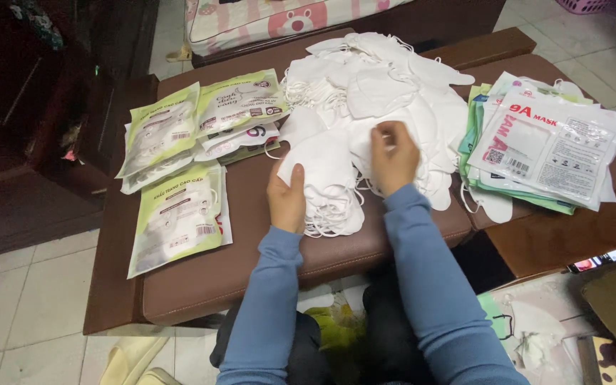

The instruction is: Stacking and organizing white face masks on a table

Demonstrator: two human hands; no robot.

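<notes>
left hand (288, 203) grips mask stack (326, 189) | right hand (393, 157) apparently pinches mask | green packets (177, 214) left

pale tiled floor (30, 299), brown padded bench (201, 278)

There is one view only, from a camera worn on the person's head. It looks steeply down and forward over both blue sleeves to the brown padded surface (201, 278) right in front of the seated person, near enough that the left hand (288, 201) and right hand (394, 158) sit at the middle of the frame. The person's lap fills the lower edge, tiled floor (30, 299) shows at the left and upper right, and a bed edge (265, 21) crosses the top. With no second view, nothing is shared.
</notes>
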